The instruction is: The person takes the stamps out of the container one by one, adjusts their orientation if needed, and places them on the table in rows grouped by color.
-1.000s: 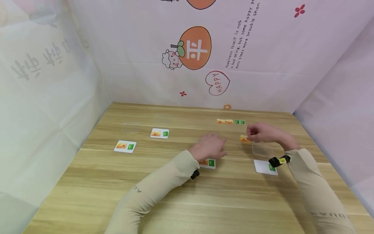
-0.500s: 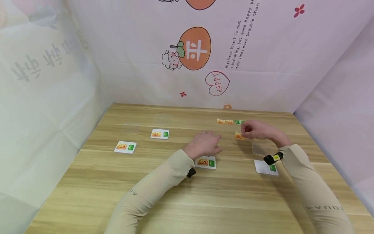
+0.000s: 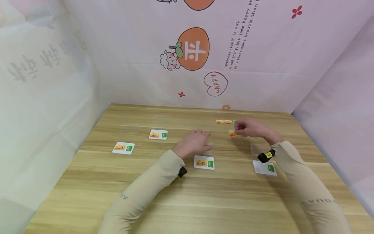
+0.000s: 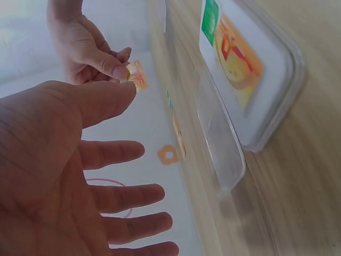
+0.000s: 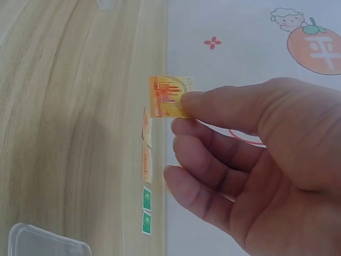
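Observation:
Between thumb and index finger my right hand (image 3: pixel 252 127) pinches a small orange-yellow stamp (image 5: pixel 165 96), its printed face turned to the right wrist camera. My left hand (image 3: pixel 194 142) is held over the table with spread fingers and nothing in its grasp, as the left wrist view shows. Just in front of it lies a white card (image 3: pixel 204 158) bearing an orange stamp and a green one. Near my right forearm is another white card (image 3: pixel 260 166) with only a green stamp visible on it. A clear plastic cover (image 4: pixel 221 144) lies beside the card under my left hand.
On the left side of the table are two more stamped cards, one nearer (image 3: pixel 123 148) and one farther (image 3: pixel 158 134). Faint clear covers (image 3: pixel 130 128) lie behind them. A short row of loose orange (image 3: pixel 219 122) and green stamps (image 5: pixel 146 198) runs near the back cloth wall (image 3: pixel 131 81).
My right hand has carried the stamp left and slightly toward the back, now overlapping the green stamps. My left hand has shifted left, uncovering the middle card.

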`<state>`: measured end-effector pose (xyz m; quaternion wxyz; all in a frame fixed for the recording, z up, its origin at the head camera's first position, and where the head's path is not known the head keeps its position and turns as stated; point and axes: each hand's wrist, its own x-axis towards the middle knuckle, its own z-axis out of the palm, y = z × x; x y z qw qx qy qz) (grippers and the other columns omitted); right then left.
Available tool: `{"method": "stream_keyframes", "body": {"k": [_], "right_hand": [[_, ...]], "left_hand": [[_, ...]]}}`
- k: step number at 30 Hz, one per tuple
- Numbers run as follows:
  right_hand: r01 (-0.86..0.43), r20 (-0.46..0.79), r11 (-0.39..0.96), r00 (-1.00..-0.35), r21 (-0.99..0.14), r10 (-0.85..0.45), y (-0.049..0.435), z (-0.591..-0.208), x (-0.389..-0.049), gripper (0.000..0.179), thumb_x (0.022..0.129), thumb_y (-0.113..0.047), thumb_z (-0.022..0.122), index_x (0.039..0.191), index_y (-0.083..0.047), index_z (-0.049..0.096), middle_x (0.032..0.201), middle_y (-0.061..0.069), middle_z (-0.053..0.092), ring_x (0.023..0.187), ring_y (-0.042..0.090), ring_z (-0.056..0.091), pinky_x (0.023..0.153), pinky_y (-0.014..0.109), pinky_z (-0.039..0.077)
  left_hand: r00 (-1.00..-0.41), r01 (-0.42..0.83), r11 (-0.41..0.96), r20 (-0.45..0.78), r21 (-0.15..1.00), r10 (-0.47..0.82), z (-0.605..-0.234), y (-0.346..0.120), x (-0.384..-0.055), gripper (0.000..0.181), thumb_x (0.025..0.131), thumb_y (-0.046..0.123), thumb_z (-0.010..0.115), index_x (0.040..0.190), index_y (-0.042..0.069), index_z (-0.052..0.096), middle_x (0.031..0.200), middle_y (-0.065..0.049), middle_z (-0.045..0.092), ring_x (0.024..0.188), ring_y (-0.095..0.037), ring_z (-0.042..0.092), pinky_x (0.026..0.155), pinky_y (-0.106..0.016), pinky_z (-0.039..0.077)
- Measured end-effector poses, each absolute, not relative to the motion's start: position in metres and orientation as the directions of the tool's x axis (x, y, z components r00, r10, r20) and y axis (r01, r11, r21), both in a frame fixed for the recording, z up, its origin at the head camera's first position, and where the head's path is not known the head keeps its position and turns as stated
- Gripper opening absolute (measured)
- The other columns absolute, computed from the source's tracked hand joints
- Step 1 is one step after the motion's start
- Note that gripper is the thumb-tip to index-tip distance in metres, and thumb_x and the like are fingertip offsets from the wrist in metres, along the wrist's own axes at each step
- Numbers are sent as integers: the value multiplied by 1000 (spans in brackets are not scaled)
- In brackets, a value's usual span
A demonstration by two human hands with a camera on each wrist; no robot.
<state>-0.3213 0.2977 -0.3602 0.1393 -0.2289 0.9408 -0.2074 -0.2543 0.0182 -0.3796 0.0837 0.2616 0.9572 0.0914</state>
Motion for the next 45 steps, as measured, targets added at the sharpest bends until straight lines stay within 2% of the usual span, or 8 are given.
{"method": "stream_keyframes", "body": {"k": [8,21,28,38,42,45], "right_hand": [[-367,-153,791,-857,-489,-492,287,-364,-329,10,95,-13,63,87,-9,59,75,4,56,66,18,51,58,30,43],[-364,-143,779,-857,-510,-494,276,-371,-349,9,96,-16,62,89,-10,61,75,5,58,63,17,51,58,30,43],[-380,-136,762,-846,-525,-516,266,-372,-359,10,95,-16,63,87,-10,62,76,7,59,63,18,53,60,32,46],[-371,-140,758,-847,-537,-513,263,-381,-368,11,95,-16,64,86,-10,62,75,4,58,64,17,54,60,32,48],[-363,-138,747,-846,-557,-514,261,-382,-371,11,95,-14,63,87,-7,63,78,9,60,66,20,56,63,39,51],[-366,-126,743,-849,-561,-513,261,-383,-375,12,95,-12,63,85,-6,62,79,13,62,65,21,58,61,37,52]], "left_hand": [[-856,469,848,-108,246,505,-385,3,-255,59,98,48,52,147,16,43,143,-11,51,133,-32,46,107,-53,39],[-860,466,858,-118,215,497,-387,-15,-255,59,98,48,53,147,17,43,147,-12,48,137,-33,43,109,-52,39],[-858,465,851,-112,244,501,-389,-24,-251,56,99,46,52,145,15,45,145,-13,50,134,-35,46,106,-53,41],[-859,473,850,-93,230,503,-395,-39,-246,55,98,45,55,142,13,48,137,-11,57,129,-30,51,107,-47,41],[-864,471,858,-89,208,496,-396,-44,-244,56,97,46,55,142,13,49,137,-12,56,129,-30,51,107,-46,41],[-868,463,862,-90,206,488,-398,-47,-243,56,97,46,55,142,13,49,140,-13,54,131,-32,49,109,-47,40]]}}
